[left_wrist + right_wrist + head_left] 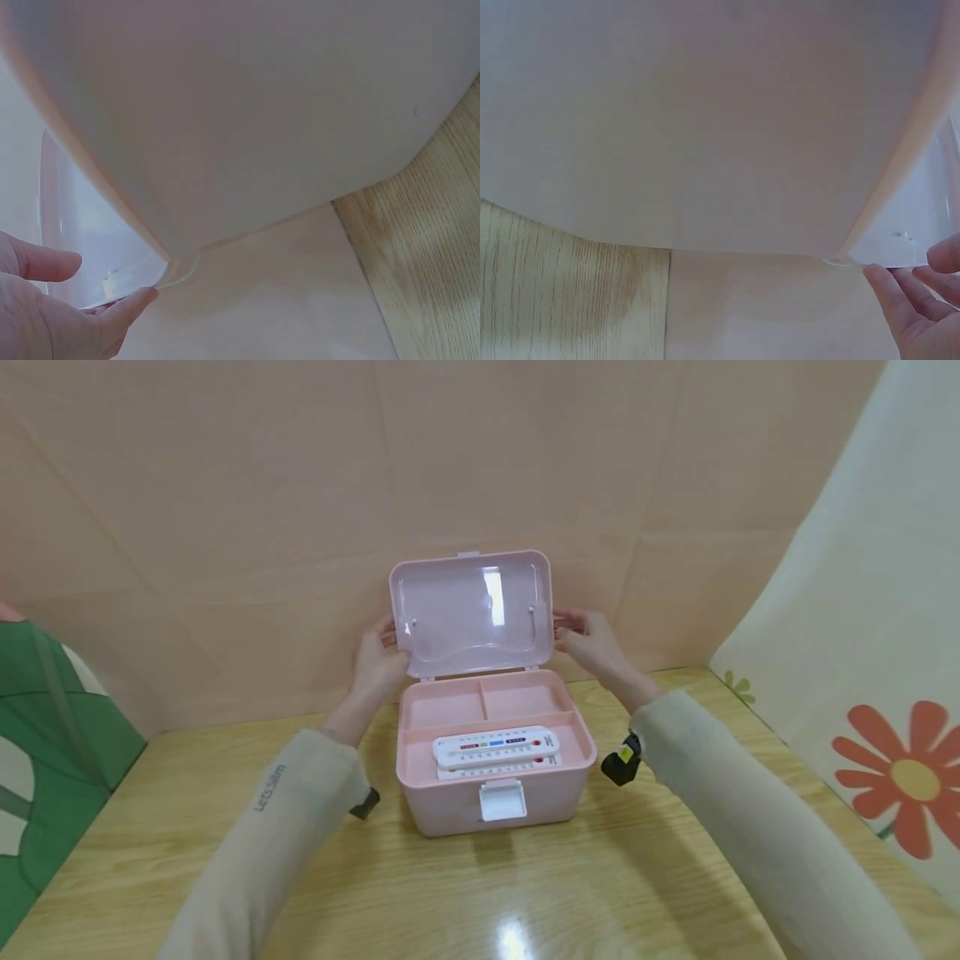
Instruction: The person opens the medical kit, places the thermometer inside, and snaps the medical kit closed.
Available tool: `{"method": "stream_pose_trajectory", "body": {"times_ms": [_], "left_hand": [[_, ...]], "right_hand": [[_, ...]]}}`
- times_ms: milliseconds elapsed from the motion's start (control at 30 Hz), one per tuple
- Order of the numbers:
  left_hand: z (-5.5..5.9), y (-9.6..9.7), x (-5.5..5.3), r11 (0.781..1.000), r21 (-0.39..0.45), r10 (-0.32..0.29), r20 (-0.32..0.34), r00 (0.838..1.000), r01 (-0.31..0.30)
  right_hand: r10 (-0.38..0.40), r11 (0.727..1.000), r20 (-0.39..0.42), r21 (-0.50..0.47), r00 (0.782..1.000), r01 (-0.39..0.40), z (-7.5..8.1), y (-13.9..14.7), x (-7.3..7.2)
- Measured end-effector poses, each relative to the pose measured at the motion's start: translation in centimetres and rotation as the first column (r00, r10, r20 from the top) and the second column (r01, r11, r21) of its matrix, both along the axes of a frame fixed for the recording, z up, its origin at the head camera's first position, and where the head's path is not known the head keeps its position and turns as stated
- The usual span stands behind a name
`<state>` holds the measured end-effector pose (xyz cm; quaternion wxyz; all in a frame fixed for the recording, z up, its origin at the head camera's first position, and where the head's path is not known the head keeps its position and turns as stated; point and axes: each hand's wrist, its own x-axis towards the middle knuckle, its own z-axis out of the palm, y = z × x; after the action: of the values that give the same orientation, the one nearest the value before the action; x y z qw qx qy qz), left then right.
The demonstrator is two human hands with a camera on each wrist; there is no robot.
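A pink plastic storage box stands on the table with its translucent lid raised and leaning back. My left hand holds the lid's left side; in the left wrist view the thumb is on the lid's inner side and the fingers lie along its outer edge. On the right side, my right hand has its fingers behind the lid's edge, its thumb in front. Inside the front compartment lie white oblong plates with printed scales, coloured bands and red dots, one overlapping another.
Two smaller compartments are at the box's back. A white latch hangs on its front. The wooden table meets a beige cloth backdrop right behind the box. Green printed fabric borders the left, a flower-printed sheet the right.
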<state>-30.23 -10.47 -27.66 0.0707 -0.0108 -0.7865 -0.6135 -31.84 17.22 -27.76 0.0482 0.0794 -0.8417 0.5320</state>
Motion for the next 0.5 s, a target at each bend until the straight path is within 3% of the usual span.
{"method": "stream_pose_trajectory", "body": {"times_ms": [233,500], "left_hand": [[-0.11,0.03,0.25,0.998,-0.055,0.004,-0.043,0.999,-0.006],[-0.09,0.07,0.56,0.998,-0.06,0.027,-0.087,0.996,-0.032]], "right_hand": [[-0.022,1.0,-0.06,0.004,0.998,0.022,-0.36,0.16,0.01],[-0.02,0.999,-0.11,-0.039,0.994,0.016,-0.63,0.21,0.31]]}}
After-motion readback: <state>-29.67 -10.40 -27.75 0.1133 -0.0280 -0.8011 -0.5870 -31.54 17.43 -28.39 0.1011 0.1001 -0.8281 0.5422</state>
